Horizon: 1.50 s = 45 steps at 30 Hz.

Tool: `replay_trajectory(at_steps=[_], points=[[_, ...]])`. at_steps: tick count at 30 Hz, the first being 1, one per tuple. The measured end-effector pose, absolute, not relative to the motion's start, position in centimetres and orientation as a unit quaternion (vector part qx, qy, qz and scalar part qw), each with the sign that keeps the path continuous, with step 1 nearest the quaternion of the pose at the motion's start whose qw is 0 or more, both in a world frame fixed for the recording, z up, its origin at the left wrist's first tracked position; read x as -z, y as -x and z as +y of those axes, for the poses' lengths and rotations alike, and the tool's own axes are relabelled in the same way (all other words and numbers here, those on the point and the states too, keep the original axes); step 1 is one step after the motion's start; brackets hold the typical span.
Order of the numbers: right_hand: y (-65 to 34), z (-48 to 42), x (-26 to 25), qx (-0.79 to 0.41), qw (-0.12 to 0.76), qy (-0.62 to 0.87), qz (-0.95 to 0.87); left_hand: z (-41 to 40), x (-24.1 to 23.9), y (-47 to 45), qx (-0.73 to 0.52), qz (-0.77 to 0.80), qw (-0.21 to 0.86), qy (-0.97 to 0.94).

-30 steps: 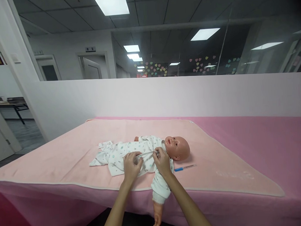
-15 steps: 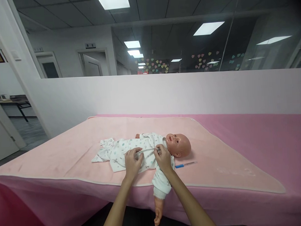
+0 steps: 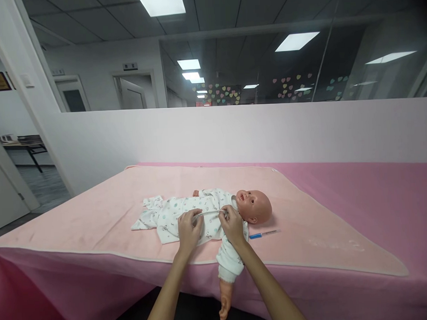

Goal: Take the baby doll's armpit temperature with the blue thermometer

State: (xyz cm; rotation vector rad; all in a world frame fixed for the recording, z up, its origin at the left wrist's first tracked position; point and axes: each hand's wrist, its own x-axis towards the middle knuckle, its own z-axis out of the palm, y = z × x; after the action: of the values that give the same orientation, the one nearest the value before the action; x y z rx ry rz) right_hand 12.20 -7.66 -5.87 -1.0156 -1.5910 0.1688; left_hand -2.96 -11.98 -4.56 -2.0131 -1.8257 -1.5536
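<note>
A baby doll (image 3: 254, 206) lies on its back on a pink blanket (image 3: 107, 219), head to the right, dressed in a white patterned suit (image 3: 169, 214). One doll arm (image 3: 225, 290) hangs over the table's front edge. My left hand (image 3: 189, 229) and my right hand (image 3: 231, 224) rest on the doll's chest, each pinching the front edge of the suit, which stretches as a thin strip between them.
A blue and white pen-like stick (image 3: 263, 234) lies on the blanket just right of my right wrist. The table (image 3: 386, 205) has a darker pink cover. A low white wall (image 3: 233, 131) runs behind it, with glass above. A doorway opens at left.
My hands have stayed on the doll's chest and kept hold of the suit's edge; the view has shifted slightly.
</note>
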Motion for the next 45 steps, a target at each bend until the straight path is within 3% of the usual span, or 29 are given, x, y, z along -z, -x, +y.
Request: replay_trajectory(at_steps=[17,23,28,31,34,37,41,45], points=[[-12.3,-7.7,5.8,-0.071,0.576,0.441,-0.684,-11.6,4.7,3.1,0.54,-0.577,-0.003,0.613],[-12.6,-8.9,5.1,0.037,0.636,0.431,-0.639,-11.9,5.1,4.2,0.65,-0.587,0.016,0.483],[-17.4,-11.2,6.1,0.096,0.662,0.44,-0.599,-11.1,2.9,4.1,0.61,-0.567,0.031,0.553],[-21.9,-11.4,7.6,0.112,0.578,0.523,-0.616,-9.2,0.8,2.5,0.568,-0.514,-0.043,0.641],[-25.4,-10.6,9.3,0.118,0.425,0.621,-0.648,-7.2,-0.1,0.5,0.491,-0.493,-0.161,0.7],[-26.9,-9.9,10.4,0.109,0.306,0.652,-0.685,-6.2,0.2,-0.5,0.394,-0.5,-0.178,0.75],[-27.3,-10.1,10.3,0.087,0.257,0.644,-0.716,-6.2,0.3,-0.1,0.294,-0.483,-0.125,0.815],[-27.5,-11.6,8.8,0.041,0.249,0.631,-0.734,-5.7,-1.3,0.8,0.216,-0.455,-0.15,0.851]])
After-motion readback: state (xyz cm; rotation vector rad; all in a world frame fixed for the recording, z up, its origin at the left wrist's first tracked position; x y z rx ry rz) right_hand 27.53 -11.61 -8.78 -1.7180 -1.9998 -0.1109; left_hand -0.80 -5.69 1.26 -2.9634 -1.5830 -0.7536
